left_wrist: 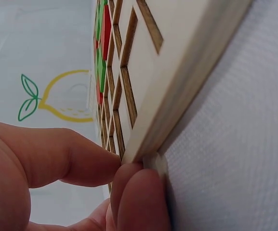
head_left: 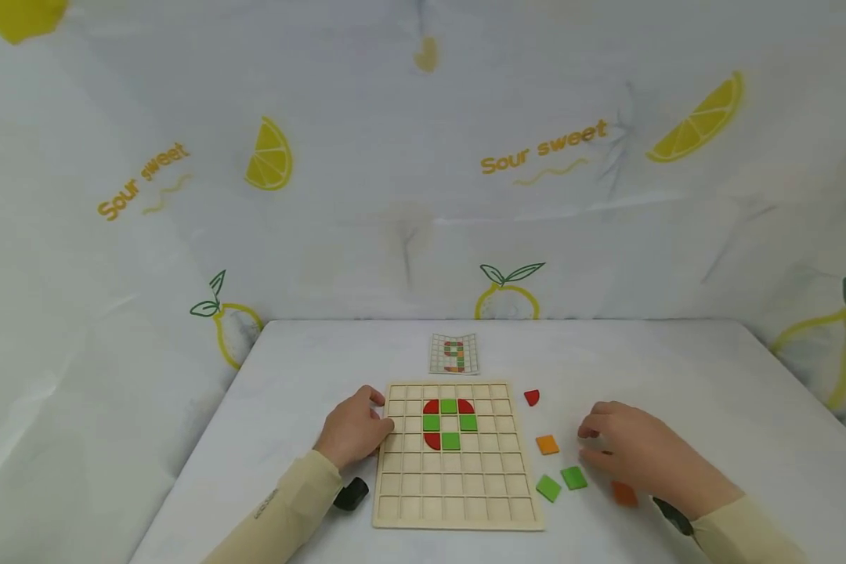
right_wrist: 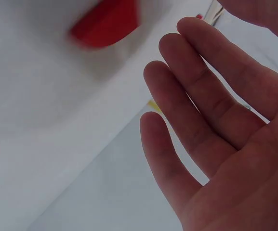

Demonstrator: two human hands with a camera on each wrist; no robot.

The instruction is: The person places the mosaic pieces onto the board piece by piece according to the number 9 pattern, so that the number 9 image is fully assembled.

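A pale wooden grid board [head_left: 458,509] lies on the table. Red quarter-round tiles [head_left: 432,407] and green square tiles [head_left: 449,406] form a ring in its upper cells. At its left edge my left hand [head_left: 356,429] pinches the frame, the thumb [left_wrist: 90,163] on the top side and fingertips [left_wrist: 143,197] against the outer edge. My right hand [head_left: 630,446] is held over the table right of the board, fingers loosely bent and holding nothing. An orange-red tile [head_left: 624,493] shows just below it. In the right wrist view a blurred red piece [right_wrist: 107,24] appears beyond the fingertips.
Loose beside the board's right edge lie a red quarter-round tile [head_left: 532,397], an orange square [head_left: 547,444] and two green squares [head_left: 548,488]. Behind the board is a small pattern card [head_left: 454,354]. A lemon-print curtain [head_left: 366,235] backs the white table [head_left: 606,352].
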